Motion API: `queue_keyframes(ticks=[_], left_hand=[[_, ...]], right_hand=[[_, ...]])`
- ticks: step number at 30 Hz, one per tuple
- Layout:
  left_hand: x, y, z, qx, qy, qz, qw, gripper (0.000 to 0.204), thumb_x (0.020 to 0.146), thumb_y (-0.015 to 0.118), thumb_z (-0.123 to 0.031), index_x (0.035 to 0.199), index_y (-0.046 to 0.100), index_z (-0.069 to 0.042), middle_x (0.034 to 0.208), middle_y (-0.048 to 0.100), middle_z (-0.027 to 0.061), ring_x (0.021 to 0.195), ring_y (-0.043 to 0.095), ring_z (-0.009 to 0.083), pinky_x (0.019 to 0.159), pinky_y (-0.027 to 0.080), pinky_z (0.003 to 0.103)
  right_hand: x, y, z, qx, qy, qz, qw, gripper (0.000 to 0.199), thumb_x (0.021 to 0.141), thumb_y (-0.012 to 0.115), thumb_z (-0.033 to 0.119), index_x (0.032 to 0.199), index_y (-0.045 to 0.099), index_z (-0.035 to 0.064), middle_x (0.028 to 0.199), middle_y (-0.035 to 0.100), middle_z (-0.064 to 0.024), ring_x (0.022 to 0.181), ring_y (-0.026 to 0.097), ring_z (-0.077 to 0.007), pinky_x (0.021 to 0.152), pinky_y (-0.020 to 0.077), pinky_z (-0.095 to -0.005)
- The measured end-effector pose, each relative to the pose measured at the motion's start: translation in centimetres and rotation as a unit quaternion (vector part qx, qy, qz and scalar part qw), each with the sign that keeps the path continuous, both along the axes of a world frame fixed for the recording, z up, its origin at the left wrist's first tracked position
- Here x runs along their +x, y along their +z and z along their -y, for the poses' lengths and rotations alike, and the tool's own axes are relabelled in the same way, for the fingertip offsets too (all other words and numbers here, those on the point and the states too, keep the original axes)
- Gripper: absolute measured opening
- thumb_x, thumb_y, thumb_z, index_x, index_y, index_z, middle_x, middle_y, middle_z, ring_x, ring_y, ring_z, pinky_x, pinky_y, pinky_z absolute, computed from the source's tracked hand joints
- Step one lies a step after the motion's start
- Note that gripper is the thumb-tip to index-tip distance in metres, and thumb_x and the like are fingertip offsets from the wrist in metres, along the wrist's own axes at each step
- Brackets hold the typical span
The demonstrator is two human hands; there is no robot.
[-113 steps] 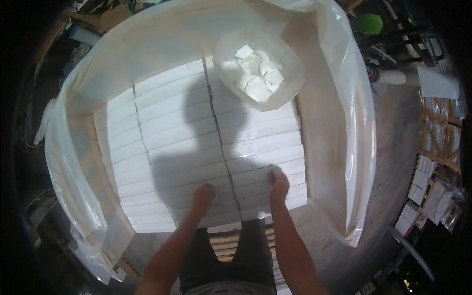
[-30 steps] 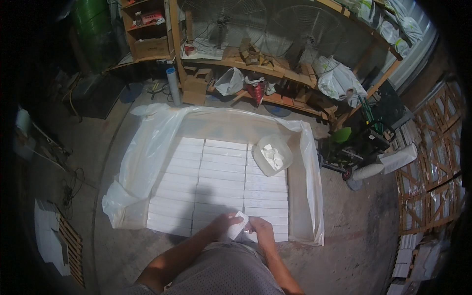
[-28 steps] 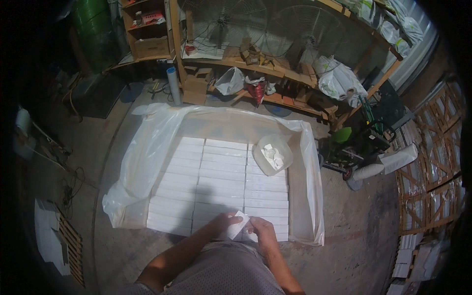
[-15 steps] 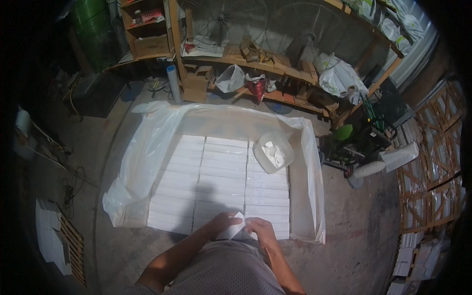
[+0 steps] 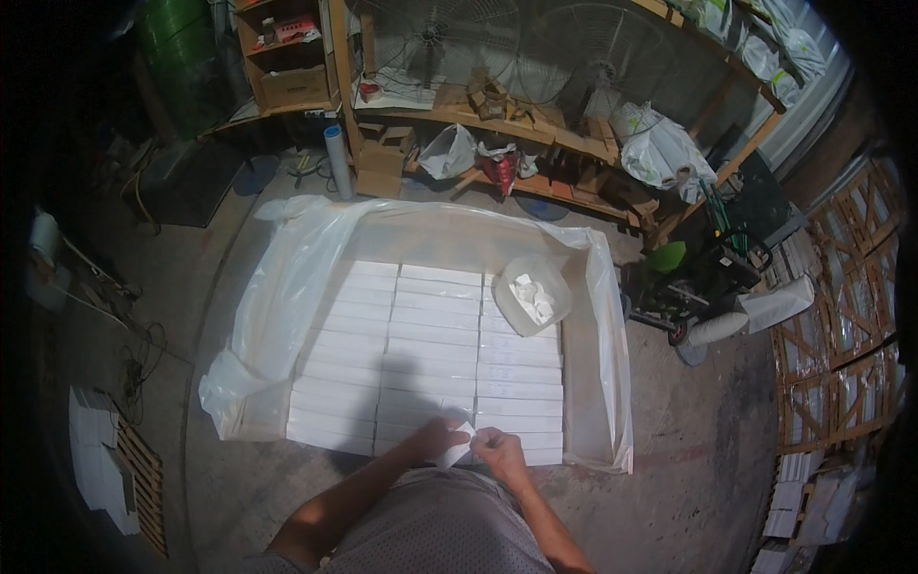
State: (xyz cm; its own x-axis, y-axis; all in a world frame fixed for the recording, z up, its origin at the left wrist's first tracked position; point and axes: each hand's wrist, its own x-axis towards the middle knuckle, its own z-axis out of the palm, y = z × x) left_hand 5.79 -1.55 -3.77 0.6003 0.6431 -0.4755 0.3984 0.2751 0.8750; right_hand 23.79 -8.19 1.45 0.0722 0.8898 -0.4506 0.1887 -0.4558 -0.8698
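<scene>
Just in front of my body, both hands are over the near edge of a large bin of white boxes. My left hand (image 5: pixel 436 441) is closed round a small white piece of paper (image 5: pixel 458 449), which slants between my hands. At its right edge, my right hand (image 5: pixel 502 453) is pinched, fingers bent and fingertips on the paper. Below them, long white boxes (image 5: pixel 432 348) lie packed flat in three columns. A translucent plastic liner (image 5: pixel 286 316) hangs over the bin's sides. On the boxes at the far right stands a clear tub (image 5: pixel 516 311) holding white pieces (image 5: pixel 532 295).
A wooden shelf (image 5: pixel 555 139) with wrapped bundles and cartons runs behind the bin. Fans (image 5: pixel 432 36) stand above it. To the right are a hand truck (image 5: pixel 703 277) and wooden crates (image 5: pixel 841 316). White stacked boards (image 5: pixel 100 459) stand at the left on the concrete floor (image 5: pixel 669 517).
My right hand has shifted slightly left, its fingers more bunched at the paper's edge. My left hand still holds the paper in nearly the same place.
</scene>
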Motion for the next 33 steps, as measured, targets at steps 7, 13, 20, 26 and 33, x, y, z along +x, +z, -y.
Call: queue_keyframes(ticks=[7, 13, 20, 26, 33], left_hand=[[0.9, 3.0, 0.0, -0.002, -0.011, -0.024, 1.000, 0.035, 0.081, 0.059, -0.031, 0.090, 0.062, 0.002, 0.077, 0.063, 0.0136, 0.070, 0.058, 0.0195, 0.065, 0.044, 0.035], [1.1, 4.7, -0.3, -0.027, -0.017, -0.018, 0.999, 0.032, 0.084, 0.058, -0.032, 0.091, 0.064, -0.001, 0.078, 0.063, 0.0103, 0.072, 0.057, 0.0155, 0.066, 0.044, 0.034], [0.8, 4.3, -0.4, -0.147, 0.104, 0.049, 0.983, 0.030, 0.085, 0.059, -0.030, 0.093, 0.066, -0.001, 0.080, 0.063, 0.0047, 0.074, 0.054, 0.0129, 0.068, 0.044, 0.032], [1.1, 4.0, -0.3, -0.103, 0.096, 0.021, 0.990, 0.031, 0.085, 0.059, -0.030, 0.093, 0.065, -0.001, 0.082, 0.062, 0.0046, 0.075, 0.053, 0.0118, 0.069, 0.043, 0.032], [1.5, 3.7, 0.1, 0.166, -0.046, 0.007, 0.985, 0.036, 0.085, 0.058, -0.032, 0.092, 0.062, 0.002, 0.082, 0.062, 0.0102, 0.077, 0.054, 0.0167, 0.071, 0.043, 0.035]], right_hand=[[-0.6, 2.7, -0.3, 0.014, 0.040, 0.152, 0.988, 0.023, 0.084, 0.062, 0.020, 0.094, 0.066, -0.0009, 0.073, 0.066, -0.0106, 0.066, 0.058, -0.0124, 0.062, 0.0467, -0.0293], [-0.2, 2.5, -0.2, 0.015, 0.034, 0.149, 0.988, 0.026, 0.086, 0.061, 0.021, 0.097, 0.065, -0.0016, 0.074, 0.067, -0.0137, 0.066, 0.060, -0.0164, 0.064, 0.0479, -0.0314], [-0.1, 0.4, 0.2, 0.051, -0.093, 0.023, 0.994, 0.022, 0.089, 0.059, 0.017, 0.095, 0.065, -0.0027, 0.079, 0.064, -0.0024, 0.070, 0.056, -0.0119, 0.067, 0.0460, -0.0261], [-0.6, 2.3, -0.2, 0.072, -0.082, 0.076, 0.991, 0.020, 0.085, 0.067, 0.017, 0.092, 0.065, -0.0019, 0.082, 0.065, -0.0031, 0.075, 0.056, -0.0108, 0.070, 0.0458, -0.0260], [0.3, -0.1, 0.2, 0.014, -0.143, -0.038, 0.989, 0.017, 0.083, 0.068, 0.017, 0.084, 0.065, 0.0010, 0.072, 0.061, -0.0012, 0.066, 0.052, -0.0073, 0.061, 0.0418, -0.0221]])
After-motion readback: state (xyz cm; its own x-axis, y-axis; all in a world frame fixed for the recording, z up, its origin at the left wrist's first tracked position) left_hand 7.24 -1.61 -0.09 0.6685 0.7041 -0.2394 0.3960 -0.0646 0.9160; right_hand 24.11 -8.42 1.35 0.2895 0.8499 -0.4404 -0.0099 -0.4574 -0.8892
